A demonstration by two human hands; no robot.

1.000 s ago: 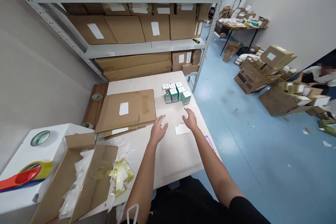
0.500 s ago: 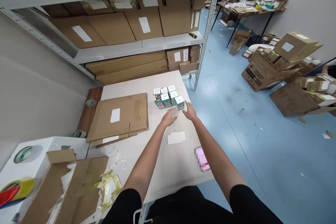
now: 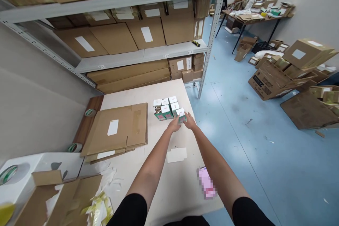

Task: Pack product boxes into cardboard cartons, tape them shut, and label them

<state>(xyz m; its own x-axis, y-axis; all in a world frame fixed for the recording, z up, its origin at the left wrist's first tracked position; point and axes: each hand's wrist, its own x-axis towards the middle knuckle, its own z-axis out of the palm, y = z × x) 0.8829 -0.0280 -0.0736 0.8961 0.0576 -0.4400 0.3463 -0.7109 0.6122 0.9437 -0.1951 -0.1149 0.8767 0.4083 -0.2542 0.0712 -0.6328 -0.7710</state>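
A small white-and-green box point(image 3: 181, 113) stands at the near right corner of a cluster of similar small boxes point(image 3: 165, 108) on the white table point(image 3: 159, 176). My left hand point(image 3: 174, 124) presses against its left side and my right hand point(image 3: 189, 121) against its right side, so the box is gripped between both. One box at the cluster's left has an open front with something brownish inside. White paper cards point(image 3: 177, 155) lie on the table nearer to me, between my forearms.
Flattened cardboard boxes point(image 3: 119, 127) are stacked at the left. A pink phone-like item point(image 3: 207, 183), partly blurred, lies by my right forearm. An opened carton point(image 3: 39, 197) sits front left. Behind the table rises a metal shelf point(image 3: 148, 55) with cartons.
Both hands have closed in on the nearest small box and now touch its sides. The view has tilted up slightly, so everything sits lower in the picture.
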